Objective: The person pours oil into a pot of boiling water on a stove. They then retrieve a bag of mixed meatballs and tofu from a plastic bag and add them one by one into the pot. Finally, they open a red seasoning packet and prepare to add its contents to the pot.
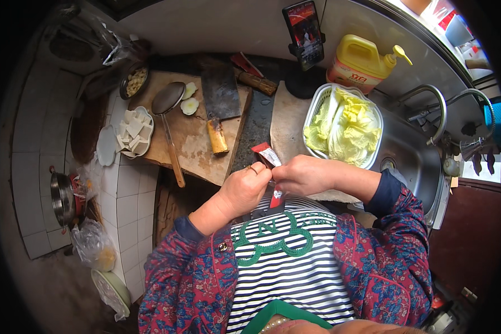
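In front of my chest, my left hand (pixel 245 189) and my right hand (pixel 300 175) come together on a narrow red packet (pixel 266 154). Both sets of fingers pinch it, and they hide its middle. Its top, red with a silvery panel, sticks out above the fingertips, while a red strip shows below them. Whether the packet is torn cannot be made out. Left of my hands, a cleaver (pixel 220 92) lies on a wooden cutting board (pixel 197 119), handle toward me. A long-handled ladle (pixel 168 98) rests beside it, close to some pale cabbage pieces (pixel 189 106).
A bowl of white tofu pieces (pixel 134 131) and a bowl of chopped pale bits (pixel 136 81) stand at left. To the right are a white basket (pixel 310 142) of cabbage leaves (pixel 353 125), a yellow pump bottle (pixel 357 61) and a sink (pixel 412 153). A phone (pixel 304 33) stands behind.
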`<state>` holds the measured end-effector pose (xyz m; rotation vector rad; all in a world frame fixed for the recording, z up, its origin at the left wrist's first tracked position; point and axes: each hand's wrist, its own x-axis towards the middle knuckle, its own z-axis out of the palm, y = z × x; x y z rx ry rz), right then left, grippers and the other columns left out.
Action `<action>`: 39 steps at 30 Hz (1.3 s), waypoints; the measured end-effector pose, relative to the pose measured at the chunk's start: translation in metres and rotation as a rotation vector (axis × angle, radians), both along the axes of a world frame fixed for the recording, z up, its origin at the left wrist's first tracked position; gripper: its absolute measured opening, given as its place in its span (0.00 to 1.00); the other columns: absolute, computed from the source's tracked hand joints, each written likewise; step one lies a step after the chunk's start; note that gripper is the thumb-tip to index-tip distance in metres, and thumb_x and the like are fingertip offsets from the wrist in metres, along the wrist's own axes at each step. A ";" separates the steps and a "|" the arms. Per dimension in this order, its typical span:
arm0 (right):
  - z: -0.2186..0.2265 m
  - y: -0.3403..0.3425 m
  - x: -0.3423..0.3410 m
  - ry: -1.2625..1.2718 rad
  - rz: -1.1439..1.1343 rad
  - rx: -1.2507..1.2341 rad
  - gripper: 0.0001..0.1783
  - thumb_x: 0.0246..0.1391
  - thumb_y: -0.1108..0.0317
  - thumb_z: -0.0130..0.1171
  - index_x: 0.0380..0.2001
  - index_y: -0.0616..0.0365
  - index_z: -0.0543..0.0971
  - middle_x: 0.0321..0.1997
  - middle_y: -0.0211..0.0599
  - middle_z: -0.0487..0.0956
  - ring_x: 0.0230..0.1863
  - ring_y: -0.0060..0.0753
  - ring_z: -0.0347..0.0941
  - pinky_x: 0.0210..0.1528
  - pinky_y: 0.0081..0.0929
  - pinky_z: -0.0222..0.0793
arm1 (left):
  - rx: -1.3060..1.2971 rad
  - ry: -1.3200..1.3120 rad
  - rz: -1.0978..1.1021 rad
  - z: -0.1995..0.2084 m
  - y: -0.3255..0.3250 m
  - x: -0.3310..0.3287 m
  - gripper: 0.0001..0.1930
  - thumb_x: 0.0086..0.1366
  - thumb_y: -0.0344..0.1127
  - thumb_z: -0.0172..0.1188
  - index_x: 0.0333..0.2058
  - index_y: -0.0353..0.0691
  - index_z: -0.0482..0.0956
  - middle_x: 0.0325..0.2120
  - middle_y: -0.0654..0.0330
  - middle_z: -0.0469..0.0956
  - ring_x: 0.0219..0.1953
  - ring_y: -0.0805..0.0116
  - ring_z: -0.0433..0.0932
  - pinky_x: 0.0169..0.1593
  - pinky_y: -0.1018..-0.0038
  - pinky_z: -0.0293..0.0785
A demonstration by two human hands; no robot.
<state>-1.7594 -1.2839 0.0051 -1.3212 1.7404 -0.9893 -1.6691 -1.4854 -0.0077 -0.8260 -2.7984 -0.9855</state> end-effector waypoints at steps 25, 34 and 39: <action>-0.011 0.015 -0.007 -0.086 -0.161 -0.029 0.05 0.56 0.71 0.54 0.33 0.61 0.75 0.30 0.45 0.77 0.35 0.47 0.75 0.39 0.36 0.70 | 0.102 -0.303 -0.146 0.020 -0.004 -0.010 0.11 0.56 0.24 0.57 0.39 0.39 0.74 0.35 0.54 0.73 0.33 0.53 0.76 0.36 0.66 0.75; -0.013 0.012 -0.007 -0.152 -0.151 -0.042 0.07 0.57 0.67 0.53 0.33 0.61 0.74 0.26 0.46 0.76 0.29 0.48 0.76 0.33 0.38 0.71 | 0.205 -0.352 -0.170 0.007 0.001 -0.017 0.06 0.56 0.24 0.58 0.34 0.35 0.75 0.31 0.53 0.73 0.36 0.54 0.74 0.40 0.68 0.72; -0.016 0.016 -0.013 -0.224 -0.132 -0.113 0.08 0.58 0.67 0.53 0.32 0.63 0.74 0.25 0.41 0.76 0.29 0.40 0.76 0.33 0.33 0.71 | 0.264 -0.347 -0.219 0.013 -0.008 -0.019 0.04 0.57 0.26 0.58 0.32 0.37 0.76 0.31 0.56 0.73 0.35 0.55 0.75 0.38 0.67 0.72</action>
